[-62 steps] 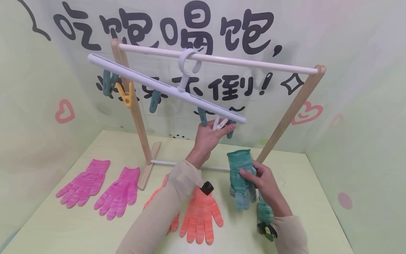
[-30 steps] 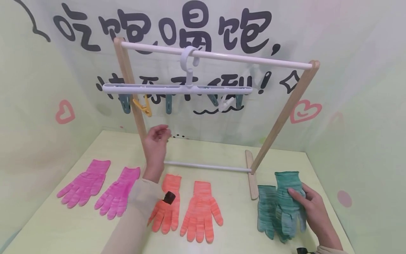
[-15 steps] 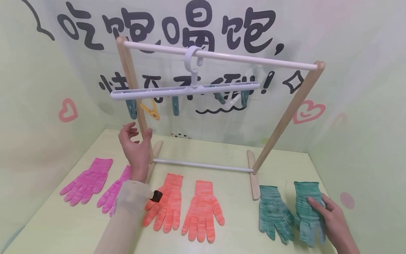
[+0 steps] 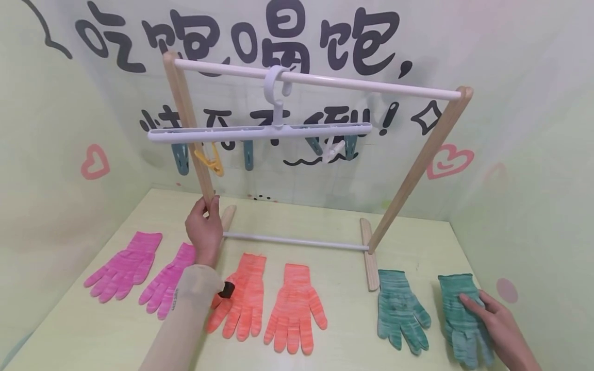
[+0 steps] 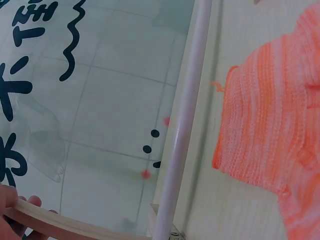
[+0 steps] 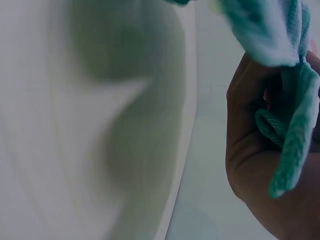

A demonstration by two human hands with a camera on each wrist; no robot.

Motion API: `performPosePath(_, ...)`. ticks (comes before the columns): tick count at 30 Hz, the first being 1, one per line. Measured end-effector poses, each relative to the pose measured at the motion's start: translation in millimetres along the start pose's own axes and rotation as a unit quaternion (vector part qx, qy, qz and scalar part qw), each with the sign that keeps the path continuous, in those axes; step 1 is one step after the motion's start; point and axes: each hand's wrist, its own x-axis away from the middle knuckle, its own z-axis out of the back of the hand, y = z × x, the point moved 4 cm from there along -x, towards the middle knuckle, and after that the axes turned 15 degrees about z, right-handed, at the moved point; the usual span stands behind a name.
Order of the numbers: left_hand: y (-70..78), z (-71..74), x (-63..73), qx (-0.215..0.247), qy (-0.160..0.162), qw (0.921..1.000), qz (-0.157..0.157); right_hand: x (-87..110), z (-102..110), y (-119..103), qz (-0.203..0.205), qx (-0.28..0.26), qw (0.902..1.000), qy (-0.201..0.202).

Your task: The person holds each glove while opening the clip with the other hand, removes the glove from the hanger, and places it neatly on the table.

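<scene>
My left hand [image 4: 204, 232] grips the left wooden post [image 4: 185, 111] of a small drying rack, low down near its foot. In the left wrist view, fingers [image 5: 7, 195] show at the edge of that post [image 5: 65, 228]. My right hand [image 4: 506, 330] pinches a green knitted glove [image 4: 455, 296] at the table's right side, thumb on top; in the right wrist view the glove [image 6: 295, 145] hangs from the fingers above the table. A second green glove [image 4: 400, 309] lies flat to its left. A lilac hanger [image 4: 260, 134] hangs level from the rack's top rod [image 4: 352, 84].
Blue-green pegs [image 4: 249, 155], a yellow peg [image 4: 212, 162] and a white peg [image 4: 331, 150] hang under the hanger. Two orange gloves [image 4: 297, 304] lie at front centre, two pink gloves [image 4: 125, 265] at left. The rack's lower rod [image 4: 297, 241] crosses behind them.
My left hand has left the hanger's right end and moved left onto the post. The hanger has swung from tilted to level. My right hand has carried the green glove right and down.
</scene>
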Motion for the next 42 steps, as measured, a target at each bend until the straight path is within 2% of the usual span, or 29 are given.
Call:
performPosePath(3, 0.2, 0.5, -0.9, -0.009, 0.004, 0.9999, -0.007, -4.0, 2.2, 0.7, -0.026, 0.013, 0.9991, -0.031)
performPosePath(14, 1.2, 0.6, -2.3, -0.020, -0.021, 0.9995, 0.009, -4.0, 4.2, 13.6, -0.028, 0.096, 0.9917, -0.081)
performPosePath(18, 0.8, 0.9, -2.2, -0.024, -0.026, 0.9992, 0.016, -5.2, 6.6, 12.1, -0.001, 0.159, 0.9859, -0.053)
performPosePath(22, 2.4, 1.2, -1.3, -0.031, -0.032, 0.9989, 0.017, -2.3, 8.5, 6.3, 0.035, 0.216, 0.9752, -0.031)
performPosePath(25, 3.0, 1.4, -1.0, -0.035, -0.030, 0.9988, 0.014, 3.0, 7.8, 1.0, 0.064, 0.263, 0.9624, -0.020)
performPosePath(27, 2.5, 1.5, -1.1, -0.037, -0.028, 0.9989, 0.013, 8.0, 4.5, -3.1, 0.099, 0.296, 0.9501, 0.003)
performPosePath(32, 1.7, 2.6, -0.3, -0.042, -0.028, 0.9987, 0.012, 19.5, -11.5, -7.9, 0.160, 0.329, 0.9301, 0.031)
performPosePath(37, 1.3, 4.2, -0.6, -0.048, -0.025, 0.9985, 0.010, 20.3, -21.4, -6.8, 0.153, 0.342, 0.9271, 0.012)
performPosePath(42, 0.9, 6.4, -2.7, -0.051, -0.012, 0.9986, -0.005, 18.6, -24.8, -8.5, 0.179, 0.347, 0.9206, 0.008)
